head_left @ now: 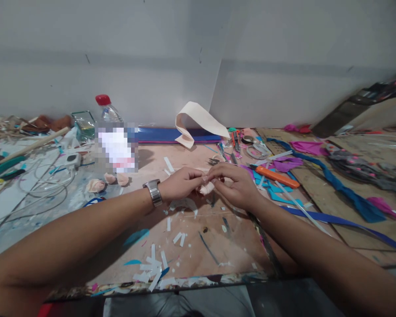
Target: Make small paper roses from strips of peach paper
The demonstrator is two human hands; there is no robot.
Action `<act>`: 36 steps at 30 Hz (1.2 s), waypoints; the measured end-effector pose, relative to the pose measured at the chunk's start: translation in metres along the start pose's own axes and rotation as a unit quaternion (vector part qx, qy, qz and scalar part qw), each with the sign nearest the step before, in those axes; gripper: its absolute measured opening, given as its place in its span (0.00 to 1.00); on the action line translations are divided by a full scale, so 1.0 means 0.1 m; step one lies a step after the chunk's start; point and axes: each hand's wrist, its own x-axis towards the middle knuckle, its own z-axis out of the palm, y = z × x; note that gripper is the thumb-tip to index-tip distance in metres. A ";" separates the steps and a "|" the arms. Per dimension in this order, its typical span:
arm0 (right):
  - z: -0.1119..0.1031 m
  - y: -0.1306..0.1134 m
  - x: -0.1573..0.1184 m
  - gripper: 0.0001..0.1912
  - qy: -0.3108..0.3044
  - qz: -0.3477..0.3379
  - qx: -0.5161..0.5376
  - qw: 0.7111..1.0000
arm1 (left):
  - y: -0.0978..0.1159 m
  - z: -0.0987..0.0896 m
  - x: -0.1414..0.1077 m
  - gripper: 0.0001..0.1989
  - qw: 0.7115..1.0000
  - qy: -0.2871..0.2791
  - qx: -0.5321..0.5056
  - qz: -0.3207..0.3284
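A small cream-coloured piece (pixel 206 189), crumpled like a flower, is held between both hands above the middle of the work board (pixel 191 229). My left hand (pixel 182 183), below a metal wristwatch, pinches it from the left. From the right, my right hand (pixel 232 184) closes its fingertips on the same piece, and the two sets of fingertips meet. The fingers partly cover its shape. A similar cream rose (pixel 96 186) and small cream petals (pixel 122 179) lie on the left.
Behind stand a red-capped bottle (pixel 103 100) and a curled cream strip (pixel 198 115). At right lie an orange cutter (pixel 277 176), blue strips and pink scraps. Pliers (pixel 6 169) and a cable with a white plug (pixel 73 160) are at left. Paper scraps (pixel 153 266) litter the front.
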 end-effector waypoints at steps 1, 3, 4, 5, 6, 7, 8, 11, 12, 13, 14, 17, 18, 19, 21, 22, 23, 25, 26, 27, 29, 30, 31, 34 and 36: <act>0.00 0.00 0.00 0.09 0.002 0.013 0.009 1.000 | -0.01 0.00 0.00 0.23 1.000 -0.010 -0.007 0.005; 0.01 0.00 0.00 0.07 0.007 0.053 0.035 0.998 | -0.04 -0.01 0.01 0.23 0.999 -0.022 -0.021 0.014; 0.02 0.00 0.00 0.05 0.013 0.080 0.055 0.995 | -0.04 -0.01 0.01 0.23 0.999 -0.021 -0.017 0.021; 0.02 0.01 0.00 0.04 0.022 0.107 0.077 0.991 | -0.05 -0.02 0.02 0.22 0.999 -0.016 -0.002 0.030; 0.03 0.01 0.00 0.04 0.031 0.133 0.100 0.986 | -0.05 -0.03 0.02 0.21 0.999 -0.008 0.024 0.042; 0.03 0.02 0.00 0.05 0.038 0.153 0.120 0.980 | -0.05 -0.03 0.02 0.21 0.997 0.000 0.057 0.057; 0.03 0.02 0.01 0.06 0.043 0.167 0.132 0.976 | -0.05 -0.04 0.02 0.20 0.993 0.008 0.093 0.073; 0.03 0.02 0.01 0.10 0.039 0.183 0.128 0.974 | -0.02 -0.04 0.01 0.20 0.980 0.028 0.168 0.106; 0.04 0.02 0.01 0.11 0.035 0.185 0.121 0.975 | -0.02 -0.04 0.01 0.20 0.976 0.032 0.184 0.111; 0.04 0.02 0.01 0.11 0.030 0.187 0.112 0.975 | -0.01 -0.04 0.00 0.20 0.973 0.037 0.198 0.116; 0.04 0.02 0.01 0.11 0.024 0.189 0.104 0.976 | -0.01 -0.04 0.00 0.20 0.969 0.043 0.213 0.121; 0.05 0.03 0.00 0.11 0.013 0.188 0.085 0.978 | 0.01 -0.04 -0.01 0.21 0.956 0.056 0.252 0.138; 0.06 0.03 -0.01 0.10 0.012 0.183 0.081 0.980 | 0.01 -0.04 -0.01 0.21 0.953 0.057 0.262 0.142; 0.06 0.03 -0.01 0.10 0.011 0.177 0.078 0.981 | 0.01 -0.04 -0.02 0.20 0.951 0.058 0.269 0.143; 0.07 0.04 -0.02 0.09 0.008 0.162 0.070 0.984 | 0.02 -0.03 -0.03 0.20 0.949 0.056 0.279 0.136; 0.07 0.04 -0.02 0.09 0.005 0.155 0.065 0.986 | 0.03 -0.03 -0.03 0.19 0.949 0.055 0.281 0.130; 0.07 0.04 -0.03 0.09 0.003 0.150 0.061 0.987 | 0.03 -0.02 -0.03 0.19 0.951 0.053 0.279 0.125; 0.07 0.03 -0.03 0.09 0.001 0.147 0.061 0.987 | 0.04 -0.02 -0.03 0.20 0.955 0.056 0.263 0.122; 0.07 0.03 -0.03 0.10 0.001 0.148 0.063 0.987 | 0.03 -0.02 -0.02 0.20 0.958 0.061 0.250 0.123; 0.07 0.04 -0.03 0.11 0.003 0.152 0.067 0.986 | 0.03 -0.02 -0.02 0.20 0.962 0.070 0.234 0.125; 0.07 0.04 -0.03 0.12 0.010 0.162 0.072 0.984 | 0.02 -0.03 0.00 0.21 0.968 0.088 0.201 0.124; 0.07 0.05 -0.03 0.12 0.015 0.166 0.074 0.983 | 0.02 -0.03 0.00 0.21 0.970 0.093 0.190 0.123; 0.07 0.05 -0.03 0.12 0.023 0.169 0.075 0.982 | 0.02 -0.03 0.01 0.21 0.971 0.094 0.185 0.123; 0.08 0.06 -0.03 0.12 0.048 0.176 0.081 0.980 | 0.02 -0.03 -0.01 0.23 0.970 0.071 0.199 0.121; 0.09 0.05 -0.03 0.12 0.059 0.174 0.082 0.979 | 0.02 -0.02 -0.02 0.24 0.971 0.051 0.206 0.109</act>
